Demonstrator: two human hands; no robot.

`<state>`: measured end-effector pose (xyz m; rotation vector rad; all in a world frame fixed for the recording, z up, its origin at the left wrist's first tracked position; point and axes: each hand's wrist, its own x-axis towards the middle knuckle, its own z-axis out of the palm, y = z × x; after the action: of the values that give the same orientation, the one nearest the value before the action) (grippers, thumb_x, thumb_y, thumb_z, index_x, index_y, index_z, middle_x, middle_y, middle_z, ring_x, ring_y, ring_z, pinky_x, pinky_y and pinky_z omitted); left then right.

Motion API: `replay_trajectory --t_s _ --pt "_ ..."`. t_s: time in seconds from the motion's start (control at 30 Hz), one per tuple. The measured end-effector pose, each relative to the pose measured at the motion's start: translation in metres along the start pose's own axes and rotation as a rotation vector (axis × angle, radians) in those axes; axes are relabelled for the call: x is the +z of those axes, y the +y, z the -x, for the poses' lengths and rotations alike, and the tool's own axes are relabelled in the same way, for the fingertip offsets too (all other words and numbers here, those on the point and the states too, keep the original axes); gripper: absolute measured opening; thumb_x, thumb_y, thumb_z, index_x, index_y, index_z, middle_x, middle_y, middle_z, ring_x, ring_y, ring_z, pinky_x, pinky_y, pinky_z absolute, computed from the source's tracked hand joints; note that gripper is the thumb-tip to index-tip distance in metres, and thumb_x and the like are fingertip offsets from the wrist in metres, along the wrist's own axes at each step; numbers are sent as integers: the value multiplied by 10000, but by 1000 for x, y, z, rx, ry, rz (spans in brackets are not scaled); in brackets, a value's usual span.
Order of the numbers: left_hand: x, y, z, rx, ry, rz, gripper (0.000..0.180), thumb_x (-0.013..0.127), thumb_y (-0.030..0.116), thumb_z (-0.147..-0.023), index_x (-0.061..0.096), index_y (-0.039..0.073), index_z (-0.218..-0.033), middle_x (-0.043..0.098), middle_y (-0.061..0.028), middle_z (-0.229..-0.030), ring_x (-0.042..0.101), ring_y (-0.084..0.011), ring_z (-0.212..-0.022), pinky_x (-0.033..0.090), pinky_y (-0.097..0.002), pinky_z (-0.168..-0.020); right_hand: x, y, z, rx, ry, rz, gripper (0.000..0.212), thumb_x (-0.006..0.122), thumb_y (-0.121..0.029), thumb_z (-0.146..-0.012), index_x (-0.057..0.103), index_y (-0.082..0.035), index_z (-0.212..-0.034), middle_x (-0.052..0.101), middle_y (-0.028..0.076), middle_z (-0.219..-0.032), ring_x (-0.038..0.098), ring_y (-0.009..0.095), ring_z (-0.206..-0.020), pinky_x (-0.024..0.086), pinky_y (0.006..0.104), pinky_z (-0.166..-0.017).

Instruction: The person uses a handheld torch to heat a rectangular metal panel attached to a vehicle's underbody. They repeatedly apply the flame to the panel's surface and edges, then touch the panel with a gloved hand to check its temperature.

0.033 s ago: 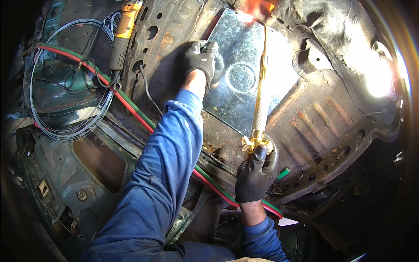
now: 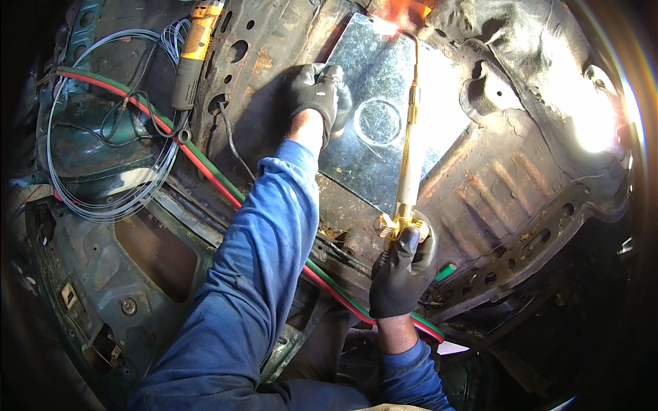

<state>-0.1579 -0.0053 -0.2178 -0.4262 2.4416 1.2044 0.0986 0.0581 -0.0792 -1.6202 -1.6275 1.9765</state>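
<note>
From here I see the shiny metal sheet (image 2: 373, 85) right of my left hand (image 2: 317, 94) — fingers curled at its edge, gripping or not I can't tell — and the brass torch (image 2: 409, 161) ahead of my right hand (image 2: 406, 270), wrapped round its base.

Long brass torch (image 2: 409, 144) over flat, scratched metal sheet (image 2: 353, 79); bent tip (image 2: 415, 40) at brightly lit far edge.
</note>
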Motion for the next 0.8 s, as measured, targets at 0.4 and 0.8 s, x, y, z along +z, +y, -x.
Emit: replay_trajectory --t_s 0.4,0.8 --pt "2 3 -6 -57 -42 134 212 742 227 -984 663 68 -1100 636 2 -766 551 -98 -590 475 -296 -560 3 8 -4 -31 9 -9 432 543 -406 -1108 615 -3 -1245 654 23 -964 500 49 -754 396 218 -650" --pt "1 2 -6 -29 -15 63 217 745 231 -983 666 78 -1117 632 3 -756 552 -101 -599 471 -292 -558 2 0 -4 -15 -5 -7 423 538 -397 -1111 616 -1 -1236 657 36 -979 532 71 -800 438 243 -699"
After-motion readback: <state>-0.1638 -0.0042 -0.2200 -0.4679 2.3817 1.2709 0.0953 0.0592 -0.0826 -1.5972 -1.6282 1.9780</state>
